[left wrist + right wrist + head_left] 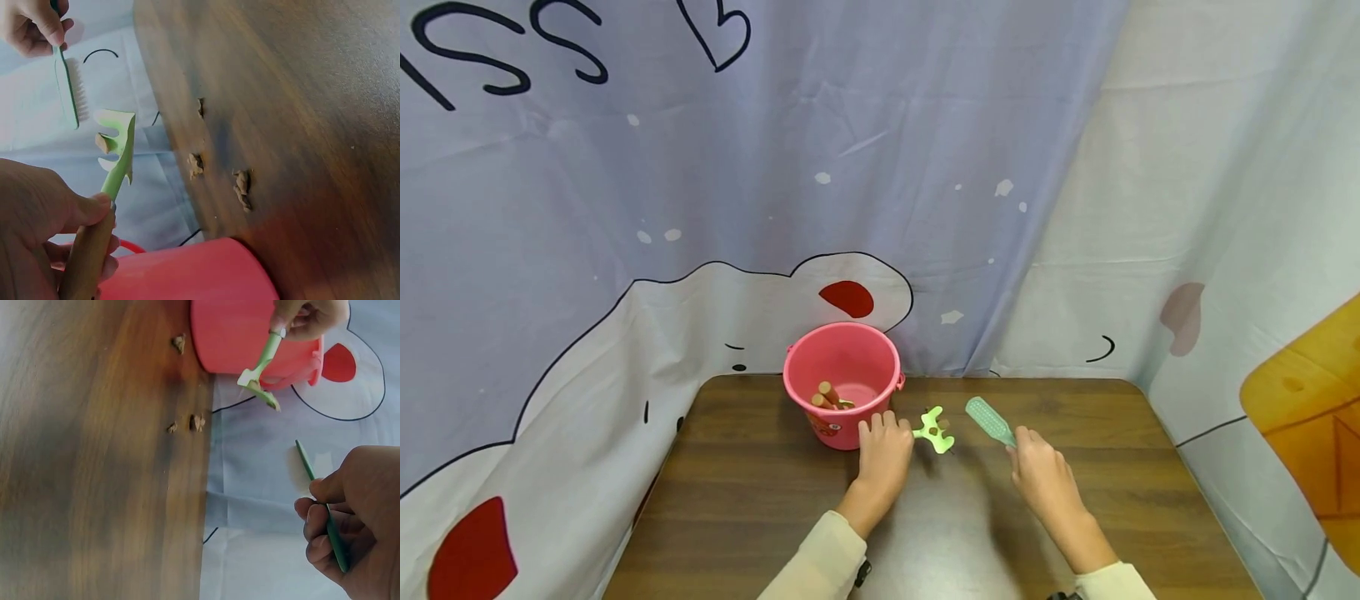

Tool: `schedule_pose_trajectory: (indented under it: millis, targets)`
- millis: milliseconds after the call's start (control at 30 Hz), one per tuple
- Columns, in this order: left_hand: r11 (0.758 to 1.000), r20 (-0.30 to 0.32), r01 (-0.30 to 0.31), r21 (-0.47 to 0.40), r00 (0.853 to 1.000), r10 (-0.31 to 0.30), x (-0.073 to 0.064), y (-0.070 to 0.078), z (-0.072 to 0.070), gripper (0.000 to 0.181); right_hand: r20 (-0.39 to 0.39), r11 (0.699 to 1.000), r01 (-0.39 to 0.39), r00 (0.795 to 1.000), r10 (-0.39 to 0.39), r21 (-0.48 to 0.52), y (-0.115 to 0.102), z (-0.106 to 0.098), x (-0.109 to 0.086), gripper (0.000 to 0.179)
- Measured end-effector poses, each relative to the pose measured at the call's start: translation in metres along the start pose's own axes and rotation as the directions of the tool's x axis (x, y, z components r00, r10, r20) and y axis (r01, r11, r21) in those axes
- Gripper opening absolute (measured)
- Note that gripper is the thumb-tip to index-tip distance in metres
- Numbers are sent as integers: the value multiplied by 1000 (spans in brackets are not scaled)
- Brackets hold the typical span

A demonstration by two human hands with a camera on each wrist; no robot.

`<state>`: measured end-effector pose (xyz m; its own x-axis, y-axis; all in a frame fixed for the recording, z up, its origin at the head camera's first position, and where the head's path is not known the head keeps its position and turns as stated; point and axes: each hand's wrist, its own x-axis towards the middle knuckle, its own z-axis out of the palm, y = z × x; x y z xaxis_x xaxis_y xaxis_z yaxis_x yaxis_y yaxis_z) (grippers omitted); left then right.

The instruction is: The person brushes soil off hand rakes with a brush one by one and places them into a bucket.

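Note:
In the head view my left hand [886, 454] is just in front of a pink bucket [842, 350]. It grips the wooden handle of a small toy rake with a light green head [122, 156], held above the table, tines outward. A brown bit [102, 143] shows between the tines. My right hand [1047, 471] holds a green brush [990, 419] by its handle, raised to the right of the rake; its pale bristles show in the left wrist view. Below them, several small brown clumps [242, 187] lie on the tabletop.
Wooden-handled tools [826, 396] stick up inside the bucket, which stands near the back edge of the wooden table [760, 500]. Behind the table hangs a printed curtain [925, 125], coming down to its back edge.

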<state>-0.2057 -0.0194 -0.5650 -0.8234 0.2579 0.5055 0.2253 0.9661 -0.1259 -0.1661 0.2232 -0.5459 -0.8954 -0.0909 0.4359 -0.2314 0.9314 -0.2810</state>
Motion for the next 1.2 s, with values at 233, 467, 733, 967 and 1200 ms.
schedule_pose_trajectory:
  millis: [233,467,733,967,1200]
  targets:
    - [1000,13,-1,-9,1000,1,2,2,-3,9,-27,997,59,998,-58,45,-10,8,-1,21]
    - [1000,-27,4,-6,1000,-4,6,5,-5,9,-52,991,119,992,-116,63,-25,19,-4,22]
    - [1000,-12,-8,3,1000,8,11,11,-9,10,-35,990,141,989,-142,-19,-40,26,-6,27]
    - [1000,-8,-9,21,1000,10,10,14,-7,10,-57,979,163,984,-171,-119,-41,27,-5,24]
    - [1000,-22,-11,26,1000,12,11,15,-7,11,-64,981,144,986,-153,-130,-41,28,-5,25]
